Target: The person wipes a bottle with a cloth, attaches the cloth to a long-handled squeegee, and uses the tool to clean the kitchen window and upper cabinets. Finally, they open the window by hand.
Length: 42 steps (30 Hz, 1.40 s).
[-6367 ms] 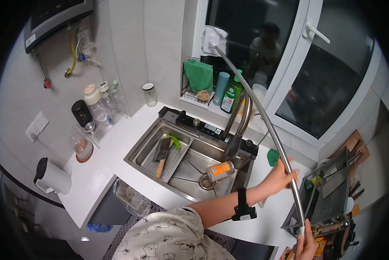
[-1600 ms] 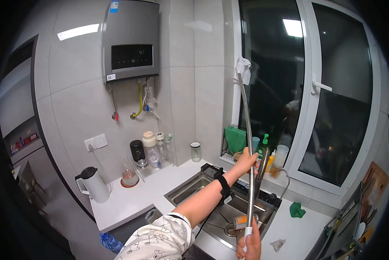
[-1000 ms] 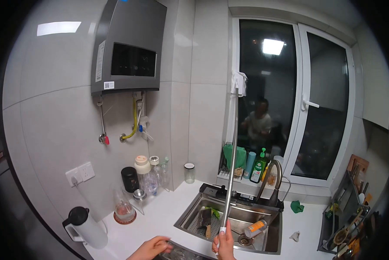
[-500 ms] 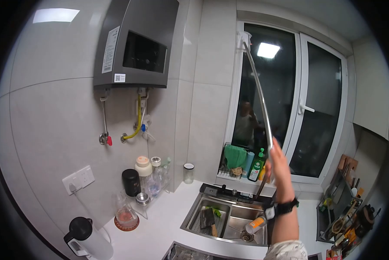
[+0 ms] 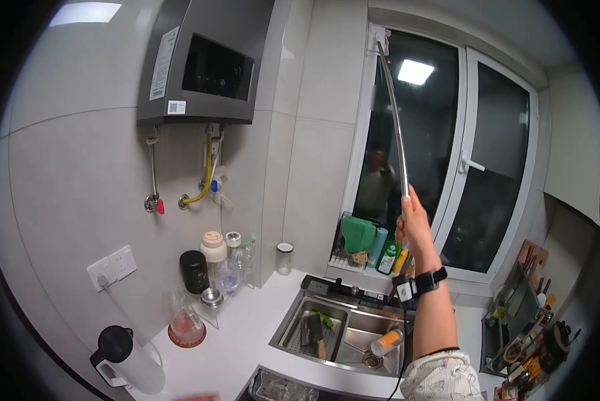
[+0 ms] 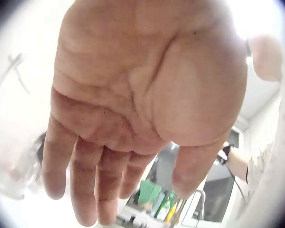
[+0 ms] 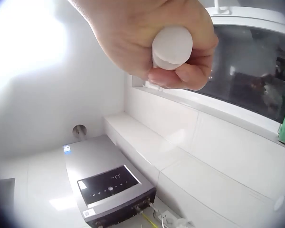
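Observation:
My right hand is raised in front of the window and grips a mop with a long metal pole. In the right wrist view my fingers curl round its white handle end. The mop's white cloth-covered head is at the upper left corner of the window frame, overlapping the frame in the head view. My left hand is open, palm facing its camera, fingers loose, holding nothing. In the head view only a sliver of it shows at the bottom edge.
Below is a sink with a cleaver and an orange-labelled jar. A green cloth and bottles stand on the sill. A water heater hangs left; a kettle and bottles stand on the counter. A dish rack is right.
Earlier both hands held the mop with its head lower on the window's left side. The left hand let go and dropped away; the right hand rose, taking the mop head up to the top corner.

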{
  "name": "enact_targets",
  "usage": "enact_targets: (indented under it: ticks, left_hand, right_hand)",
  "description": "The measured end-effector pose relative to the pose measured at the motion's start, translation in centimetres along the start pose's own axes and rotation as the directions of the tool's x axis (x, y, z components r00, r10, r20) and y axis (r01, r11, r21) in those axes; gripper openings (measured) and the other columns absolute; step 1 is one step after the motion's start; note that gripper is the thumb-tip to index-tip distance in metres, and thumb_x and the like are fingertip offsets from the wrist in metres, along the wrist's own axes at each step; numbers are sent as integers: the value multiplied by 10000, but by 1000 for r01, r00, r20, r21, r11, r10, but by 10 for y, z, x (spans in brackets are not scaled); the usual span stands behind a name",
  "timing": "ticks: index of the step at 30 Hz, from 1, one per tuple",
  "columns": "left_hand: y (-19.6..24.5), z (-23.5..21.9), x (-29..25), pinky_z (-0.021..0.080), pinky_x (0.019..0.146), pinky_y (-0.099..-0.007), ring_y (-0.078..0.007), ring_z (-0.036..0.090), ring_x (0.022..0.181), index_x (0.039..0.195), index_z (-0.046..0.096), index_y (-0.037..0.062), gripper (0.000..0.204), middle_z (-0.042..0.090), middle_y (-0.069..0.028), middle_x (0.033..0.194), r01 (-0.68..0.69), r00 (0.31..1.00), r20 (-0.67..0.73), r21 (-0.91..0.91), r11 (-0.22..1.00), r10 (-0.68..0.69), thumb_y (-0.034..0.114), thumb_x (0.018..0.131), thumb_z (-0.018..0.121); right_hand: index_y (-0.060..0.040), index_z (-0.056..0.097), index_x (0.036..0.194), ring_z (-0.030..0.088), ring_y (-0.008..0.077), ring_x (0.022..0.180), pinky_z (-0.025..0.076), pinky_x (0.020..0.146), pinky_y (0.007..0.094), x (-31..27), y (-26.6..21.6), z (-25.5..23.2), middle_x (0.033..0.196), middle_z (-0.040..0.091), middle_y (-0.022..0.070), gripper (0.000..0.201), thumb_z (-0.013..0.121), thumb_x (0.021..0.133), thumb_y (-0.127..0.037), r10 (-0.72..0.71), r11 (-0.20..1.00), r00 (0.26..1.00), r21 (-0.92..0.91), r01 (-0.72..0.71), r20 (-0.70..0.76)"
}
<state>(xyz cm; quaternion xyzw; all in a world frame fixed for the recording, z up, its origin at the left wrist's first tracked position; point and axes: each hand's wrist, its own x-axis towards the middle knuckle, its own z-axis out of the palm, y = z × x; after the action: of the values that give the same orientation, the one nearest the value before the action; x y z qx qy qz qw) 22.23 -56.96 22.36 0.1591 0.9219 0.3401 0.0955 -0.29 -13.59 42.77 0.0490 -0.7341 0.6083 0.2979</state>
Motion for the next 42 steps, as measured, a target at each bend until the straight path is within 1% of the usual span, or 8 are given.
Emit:
enact_targets:
  ticks: [10, 22, 25, 27, 30, 38, 41, 42]
  left_hand:
    - [128, 21, 234, 438, 870, -298, -201, 552, 1038, 1231, 416, 9, 433, 565, -131, 1126, -537, 785, 83, -401, 742, 614, 245, 886, 527]
    - [199, 213, 417, 460, 763, -468, -431, 582, 847, 1232, 171, -74, 500, 586, -308, 884, -148, 983, -130, -142, 979, 130, 156, 847, 392]
    - [188, 253, 416, 465, 741, -473, -431, 586, 840, 1172, 229, -78, 413, 588, -308, 866, -67, 995, -86, -175, 982, 53, 124, 838, 366]
    - [181, 279, 417, 476, 703, -472, -430, 596, 789, 1139, 238, -105, 403, 592, -303, 815, -49, 994, -100, -172, 984, 32, 122, 836, 376]
    - [183, 304, 418, 485, 656, -463, -421, 603, 741, 1105, 238, -133, 394, 595, -291, 762, -40, 999, -40, -91, 995, 37, 120, 837, 377]
    - [178, 336, 434, 457, 356, -358, -292, 579, 488, 986, 218, -82, 367, 566, -198, 642, -219, 975, -12, -211, 953, 222, 134, 824, 467]
    - [186, 333, 440, 471, 454, -371, -277, 578, 491, 952, 363, -141, 344, 562, -184, 616, -345, 927, -228, -216, 914, 296, 124, 779, 499]
    - [203, 311, 432, 494, 553, -386, -294, 622, 621, 1054, 292, -174, 446, 584, -197, 668, -270, 962, -32, -263, 926, 271, 104, 771, 495]
  right_hand:
    - [-217, 229, 1387, 375, 77, 353, 327, 331, 240, -215, 161, -9, 477, 365, -32, 471, 361, 936, -179, 367, 927, 930, -75, -368, -30]
    - [-60, 238, 1371, 516, 167, 575, 434, 580, 290, -353, 230, -43, 711, 540, 117, 497, 399, 919, -189, 433, 812, 901, -424, -402, -25]
    - [-33, 301, 1341, 593, 222, 711, 453, 671, 311, -363, 226, -62, 826, 594, 175, 491, 444, 881, -128, 709, 633, 704, -406, -659, -38]
    - [-113, 312, 1346, 592, 389, 752, 470, 625, 398, -389, 253, -82, 853, 595, 247, 460, 394, 929, -287, 387, 802, 922, -491, -341, -8]
    - [-84, 365, 1306, 494, 462, 989, 413, 800, 452, -379, 221, -105, 1036, 526, 307, 464, 393, 917, -335, 580, 763, 814, -356, -540, 9]
    - [-72, 344, 1321, 518, 461, 952, 429, 771, 440, -390, 236, -151, 1003, 544, 310, 473, 410, 918, -311, 595, 727, 801, -470, -500, 69]
    - [-50, 338, 1325, 562, 363, 933, 434, 786, 383, -405, 260, -159, 1070, 543, 260, 464, 435, 918, -249, 307, 868, 952, -418, -269, 23]
    - [-65, 327, 1337, 583, 285, 929, 443, 791, 329, -405, 269, -163, 1172, 527, 210, 455, 430, 924, -225, 279, 853, 960, -460, -247, 3]
